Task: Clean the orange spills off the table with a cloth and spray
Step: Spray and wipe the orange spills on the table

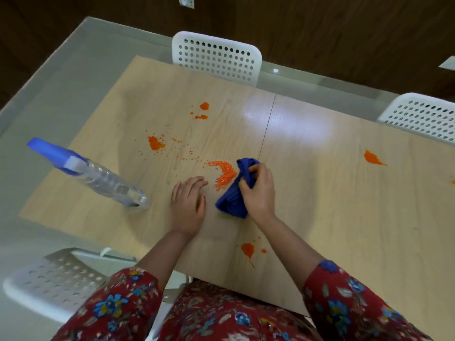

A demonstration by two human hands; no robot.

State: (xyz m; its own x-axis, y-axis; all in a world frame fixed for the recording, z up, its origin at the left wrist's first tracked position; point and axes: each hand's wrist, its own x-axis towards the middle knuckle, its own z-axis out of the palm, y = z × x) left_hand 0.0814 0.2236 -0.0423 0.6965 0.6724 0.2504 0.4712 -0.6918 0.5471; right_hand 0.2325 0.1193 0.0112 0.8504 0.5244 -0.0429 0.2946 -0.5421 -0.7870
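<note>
Right hand (pixel 258 190) clutches the bunched blue cloth (pixel 234 198), herding orange crumbs (pixel 222 172) piled just ahead; left hand (pixel 188 203) lies flat and empty, bracing. Spray bottle (pixel 98 175) stands further left, unused.

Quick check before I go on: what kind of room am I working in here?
Probably a dining or meeting room. A long light-wood table has perforated white chairs pulled up on several sides, with dark wood panelling behind and a pale floor.
</note>
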